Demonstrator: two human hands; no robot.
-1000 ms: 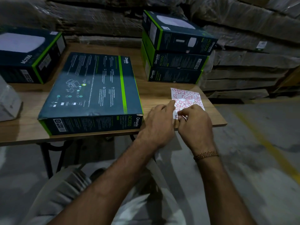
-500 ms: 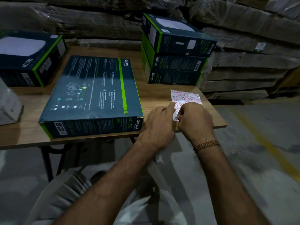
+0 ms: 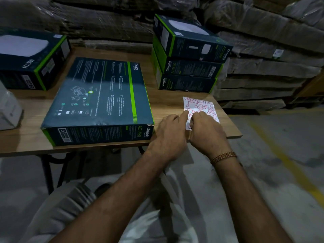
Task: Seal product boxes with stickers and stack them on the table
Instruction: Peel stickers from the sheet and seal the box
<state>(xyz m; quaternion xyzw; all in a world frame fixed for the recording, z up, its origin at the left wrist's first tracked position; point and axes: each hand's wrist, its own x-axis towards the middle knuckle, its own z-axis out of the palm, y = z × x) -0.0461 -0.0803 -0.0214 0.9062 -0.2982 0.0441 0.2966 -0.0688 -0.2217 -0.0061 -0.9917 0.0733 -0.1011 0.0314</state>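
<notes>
A white sticker sheet (image 3: 199,106) printed with red rectangles lies near the table's front right corner. My left hand (image 3: 169,135) presses its fingertips on the sheet's left edge. My right hand (image 3: 206,132) is curled over the sheet's near part, its fingertips pinching at a sticker there. A dark product box (image 3: 100,100) with a green stripe lies flat, back side up, just left of my hands. Three similar boxes form a stack (image 3: 187,57) at the back right of the table.
Another dark box (image 3: 29,58) sits at the far left, with a white wrapped object (image 3: 8,109) in front of it. The wooden table (image 3: 168,95) ends right by the sheet. Wrapped cardboard stacks (image 3: 263,67) stand behind. A yellow floor line (image 3: 289,163) runs at right.
My right hand has crept a little further over the near part of the sticker sheet. My left hand stays pressed on its edge.
</notes>
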